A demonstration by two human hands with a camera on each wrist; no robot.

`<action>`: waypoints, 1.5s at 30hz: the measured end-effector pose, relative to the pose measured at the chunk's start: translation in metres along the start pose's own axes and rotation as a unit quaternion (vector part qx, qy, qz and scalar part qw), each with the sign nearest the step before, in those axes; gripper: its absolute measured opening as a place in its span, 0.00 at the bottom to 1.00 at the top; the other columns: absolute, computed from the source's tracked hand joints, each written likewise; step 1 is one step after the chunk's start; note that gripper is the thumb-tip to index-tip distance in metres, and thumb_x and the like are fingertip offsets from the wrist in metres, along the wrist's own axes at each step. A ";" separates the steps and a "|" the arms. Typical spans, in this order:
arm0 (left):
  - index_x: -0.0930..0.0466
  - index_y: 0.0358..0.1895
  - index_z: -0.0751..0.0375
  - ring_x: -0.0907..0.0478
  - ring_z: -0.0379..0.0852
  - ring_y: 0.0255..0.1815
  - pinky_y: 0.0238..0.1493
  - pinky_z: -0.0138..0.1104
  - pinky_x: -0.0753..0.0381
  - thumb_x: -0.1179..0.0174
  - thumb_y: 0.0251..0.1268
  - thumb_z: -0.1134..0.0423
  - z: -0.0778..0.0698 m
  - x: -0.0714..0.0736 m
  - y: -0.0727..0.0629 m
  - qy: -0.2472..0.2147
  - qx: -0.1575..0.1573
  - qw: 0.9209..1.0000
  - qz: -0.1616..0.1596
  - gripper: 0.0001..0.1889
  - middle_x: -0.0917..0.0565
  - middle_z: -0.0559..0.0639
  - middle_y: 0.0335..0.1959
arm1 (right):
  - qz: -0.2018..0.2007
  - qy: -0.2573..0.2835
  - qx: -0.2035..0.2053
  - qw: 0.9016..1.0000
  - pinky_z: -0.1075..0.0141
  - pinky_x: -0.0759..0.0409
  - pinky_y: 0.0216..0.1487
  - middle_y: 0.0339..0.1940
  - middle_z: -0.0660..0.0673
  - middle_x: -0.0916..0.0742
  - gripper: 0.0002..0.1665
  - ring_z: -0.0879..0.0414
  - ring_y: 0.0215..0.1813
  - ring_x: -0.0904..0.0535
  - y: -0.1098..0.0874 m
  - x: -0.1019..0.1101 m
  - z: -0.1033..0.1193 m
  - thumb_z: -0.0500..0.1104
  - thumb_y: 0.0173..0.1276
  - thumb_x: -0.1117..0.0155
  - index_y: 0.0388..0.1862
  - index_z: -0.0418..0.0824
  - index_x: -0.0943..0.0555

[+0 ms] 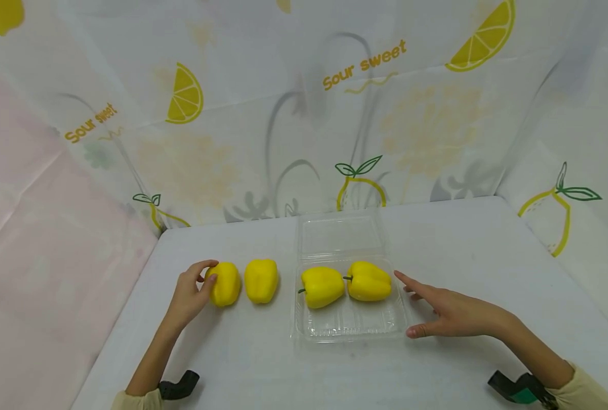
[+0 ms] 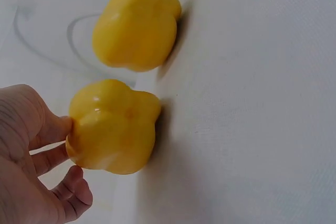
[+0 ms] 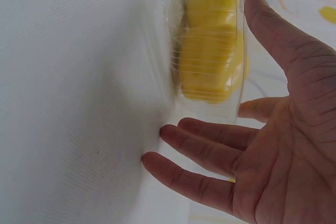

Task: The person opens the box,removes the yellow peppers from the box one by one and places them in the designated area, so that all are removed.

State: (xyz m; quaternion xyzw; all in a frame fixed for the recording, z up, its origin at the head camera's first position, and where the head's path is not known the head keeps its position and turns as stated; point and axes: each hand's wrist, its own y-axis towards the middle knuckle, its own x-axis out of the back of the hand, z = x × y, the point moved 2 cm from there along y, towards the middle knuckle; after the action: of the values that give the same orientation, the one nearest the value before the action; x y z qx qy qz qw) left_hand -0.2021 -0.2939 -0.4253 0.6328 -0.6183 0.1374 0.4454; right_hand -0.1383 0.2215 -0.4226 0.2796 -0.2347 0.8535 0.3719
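In the head view, my left hand point(image 1: 191, 293) is at the left side of a yellow bell pepper point(image 1: 225, 284), thumb and forefinger bent against it; the left wrist view shows the thumb touching this pepper point(image 2: 113, 129). A second yellow bell pepper point(image 1: 261, 281) stands just to its right. Two more, a left one point(image 1: 323, 287) and a right one point(image 1: 369, 281), lie on their sides with stems pointing left in a clear plastic clamshell box point(image 1: 352, 327). Beside the box's right edge, my right hand point(image 1: 447, 310) spreads its fingers, thumb near the front corner.
The box's clear lid point(image 1: 341, 234) lies folded back behind it. All of this is on a white-covered table point(image 1: 263, 370). A lemon-printed cloth point(image 1: 242, 165) hangs behind and at the sides. Dark wrist mounts point(image 1: 179, 385) show at both sleeves.
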 end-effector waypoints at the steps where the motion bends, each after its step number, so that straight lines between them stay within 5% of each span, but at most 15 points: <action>1: 0.21 0.52 0.72 0.28 0.55 0.36 0.32 0.36 0.29 0.41 0.62 0.80 0.001 -0.001 0.000 0.002 -0.001 1.000 -0.004 0.14 0.18 0.65 0.49 | 0.000 -0.001 0.000 1.000 0.39 0.27 0.56 0.70 0.30 0.31 0.61 0.37 0.65 0.29 0.000 0.000 0.000 0.60 0.63 0.31 0.82 0.46 0.58; 14: 0.27 0.60 0.74 0.26 0.63 0.49 0.42 0.48 0.25 0.46 0.67 0.79 -0.001 -0.005 -0.002 0.016 0.065 0.998 0.008 0.18 0.25 0.70 0.58 | -0.001 -0.001 0.007 1.000 0.38 0.28 0.56 0.71 0.30 0.32 0.62 0.36 0.65 0.30 0.000 0.000 -0.001 0.60 0.63 0.31 0.82 0.47 0.59; 24: 0.27 0.59 0.72 0.29 0.62 0.50 0.39 0.46 0.26 0.42 0.68 0.74 -0.022 -0.005 -0.007 0.050 0.052 0.997 -0.025 0.17 0.25 0.69 0.57 | 0.000 0.001 0.008 1.000 0.39 0.26 0.55 0.71 0.30 0.32 0.61 0.36 0.65 0.30 0.000 0.000 -0.001 0.60 0.63 0.31 0.82 0.47 0.59; 33: 0.28 0.61 0.71 0.30 0.58 0.49 0.52 0.52 0.29 0.41 0.70 0.69 -0.045 -0.008 -0.011 0.039 0.062 0.997 -0.011 0.20 0.22 0.64 0.53 | 0.000 -0.010 0.003 1.000 0.41 0.26 0.55 0.69 0.31 0.30 0.62 0.37 0.64 0.29 0.001 0.000 0.000 0.61 0.63 0.31 0.82 0.46 0.58; 45: 0.26 0.59 0.66 0.30 0.53 0.45 0.45 0.47 0.28 0.36 0.66 0.67 -0.075 -0.018 -0.014 0.022 -0.005 1.000 -0.005 0.20 0.20 0.57 0.47 | 0.012 -0.003 0.010 1.000 0.41 0.25 0.53 0.69 0.31 0.29 0.61 0.36 0.65 0.29 0.002 0.003 0.002 0.59 0.64 0.31 0.82 0.44 0.58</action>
State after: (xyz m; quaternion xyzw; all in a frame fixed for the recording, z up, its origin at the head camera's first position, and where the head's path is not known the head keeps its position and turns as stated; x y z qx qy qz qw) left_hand -0.1644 -0.2291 -0.4010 0.6309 -0.6056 0.1459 0.4624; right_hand -0.1407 0.2206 -0.4193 0.2833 -0.2304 0.8593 0.3581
